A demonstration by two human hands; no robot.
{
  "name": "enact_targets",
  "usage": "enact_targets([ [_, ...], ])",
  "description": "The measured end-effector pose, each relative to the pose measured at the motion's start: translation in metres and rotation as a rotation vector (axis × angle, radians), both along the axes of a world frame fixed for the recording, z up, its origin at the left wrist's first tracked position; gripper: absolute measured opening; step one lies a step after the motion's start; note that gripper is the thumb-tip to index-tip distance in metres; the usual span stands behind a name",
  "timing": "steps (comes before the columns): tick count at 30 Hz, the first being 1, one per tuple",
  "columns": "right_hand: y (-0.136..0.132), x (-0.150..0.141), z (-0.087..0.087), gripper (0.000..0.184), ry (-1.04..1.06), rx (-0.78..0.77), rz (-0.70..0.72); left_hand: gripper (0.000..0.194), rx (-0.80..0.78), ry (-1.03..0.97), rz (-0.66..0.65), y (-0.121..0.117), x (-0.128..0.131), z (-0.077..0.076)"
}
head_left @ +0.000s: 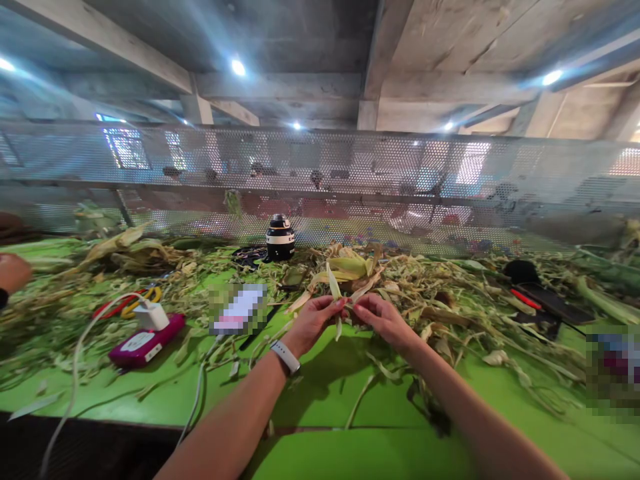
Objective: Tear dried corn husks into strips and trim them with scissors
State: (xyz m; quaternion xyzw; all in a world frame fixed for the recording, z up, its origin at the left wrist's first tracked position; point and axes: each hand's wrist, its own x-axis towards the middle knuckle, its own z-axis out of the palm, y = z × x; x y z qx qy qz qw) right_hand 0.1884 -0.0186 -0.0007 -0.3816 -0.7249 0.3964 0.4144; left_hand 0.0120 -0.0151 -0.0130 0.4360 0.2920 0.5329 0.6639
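My left hand (316,321), with a pale watch on its wrist, is closed in a pinch on a strip of corn husk (334,283). The strip stands up above the fingers, and its lower end hangs below them. Close beside it, my right hand (383,315) pinches too, its fingertips near the same husk. A brownish piece of husk (367,287) rises from between those fingertips. Just beyond both hands lies a pile of dry husks (350,267), yellowish and curled. Where the fingertips meet, the fine detail is too small to make out.
A black bottle (281,241) stands behind the husks. Left of my hands lie a blurred phone (240,310) and a magenta power strip (147,341) with a white charger (152,316) and cable. A perforated screen (340,160) closes off the back. Another person's hand (14,272) shows at the far left.
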Motion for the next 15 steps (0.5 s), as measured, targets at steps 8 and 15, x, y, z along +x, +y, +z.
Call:
enact_targets([
  [8, 0.0057, 0.0047, -0.0055, 0.029, -0.299, 0.535, -0.300, 0.039, 0.056, 0.179, -0.019, -0.0007, 0.0022, -0.0029],
  [15, 0.0100, 0.0087, -0.0109, 0.026, -0.427, 0.655, -0.421, 0.034, 0.074, 0.218, -0.079, -0.0034, 0.0010, -0.0060],
])
